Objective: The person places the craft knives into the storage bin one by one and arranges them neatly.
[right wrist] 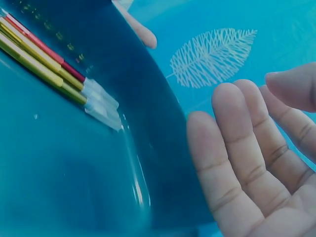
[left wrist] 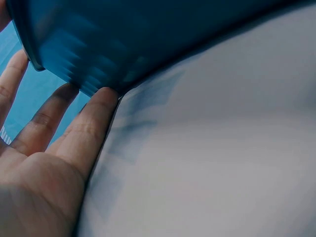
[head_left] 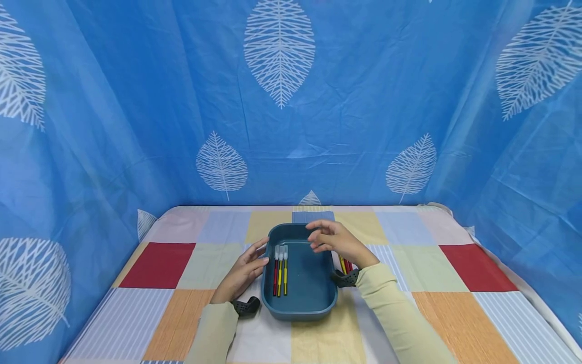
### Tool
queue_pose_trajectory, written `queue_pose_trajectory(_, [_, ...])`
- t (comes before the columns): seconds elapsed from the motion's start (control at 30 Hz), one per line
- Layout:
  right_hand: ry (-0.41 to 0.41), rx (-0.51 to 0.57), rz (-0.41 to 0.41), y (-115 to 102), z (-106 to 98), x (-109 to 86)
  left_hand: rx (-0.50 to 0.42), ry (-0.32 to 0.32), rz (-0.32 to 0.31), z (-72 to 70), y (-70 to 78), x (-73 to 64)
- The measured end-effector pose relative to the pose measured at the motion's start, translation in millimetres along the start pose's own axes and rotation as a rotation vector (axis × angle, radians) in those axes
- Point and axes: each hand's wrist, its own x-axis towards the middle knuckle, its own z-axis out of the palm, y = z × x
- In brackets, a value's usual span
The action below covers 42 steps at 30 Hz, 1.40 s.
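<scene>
A dark teal plastic tray (head_left: 305,283) sits on the cloth between both hands. Three capped craft knives (head_left: 280,275), one red and two yellow, lie side by side along its left inner wall, their clear caps (right wrist: 103,106) pointing to the far end. My left hand (head_left: 243,275) is at the tray's left side; its extended fingers (left wrist: 89,123) touch the outer wall, with the thumb near the rim. Over the far right rim hovers my right hand (head_left: 338,240), its fingers (right wrist: 232,123) loosely bent and nothing between them.
More red and yellow craft knives (head_left: 346,265) lie on the cloth just right of the tray, partly hidden by the right wrist. A patchwork cloth (head_left: 218,263) covers the table. Blue curtains (head_left: 336,126) with white leaf prints hang behind and on both sides.
</scene>
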Motion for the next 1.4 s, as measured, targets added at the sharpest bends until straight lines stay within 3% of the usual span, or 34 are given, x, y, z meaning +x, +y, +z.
queue_pose_trajectory(0.3, [-0.009,0.057,-0.002,12,-12,-5.5,-0.011,0.05,-0.012,1.4,-0.9,0.4])
queue_pose_trajectory(0.67, [0.056,0.14,-0.026,30,-27,-14.1,0.006,0.015,-0.002,0.3,0.7,-0.9])
queue_pose_trajectory(1.13, [0.142,0.125,-0.062,50,-46,-22.9,0.017,0.029,0.005,2.9,-0.1,-2.1])
queue_pose_trajectory(1.4, [0.214,0.099,-0.007,65,-56,-23.3,0.001,0.021,0.008,2.3,-0.4,-1.9])
